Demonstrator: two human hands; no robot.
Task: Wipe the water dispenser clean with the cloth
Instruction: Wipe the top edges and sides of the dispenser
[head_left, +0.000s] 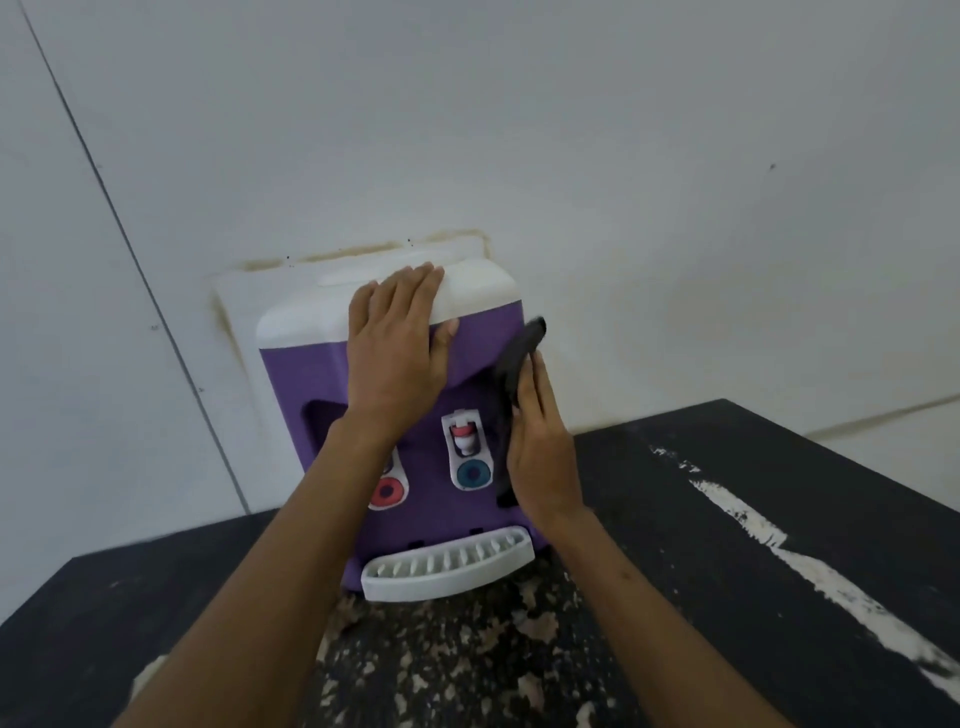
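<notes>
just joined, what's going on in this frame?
A person is wiping a purple and white tabletop water dispenser, which stands on a worn black table against a white wall. The left hand lies flat on the dispenser's white top, apparently steadying it. The right hand presses a dark cloth against the dispenser's right side, beside the blue-marked tap. Neither hand touches the white drip tray.

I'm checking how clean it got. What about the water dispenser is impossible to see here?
Head view:
Whatever sits above the red button: hidden behind the wrist of the left hand.
The right side of the water dispenser: covered by the cloth and the right hand.
Its back: turned to the wall.
The cloth's texture: blurred.
</notes>
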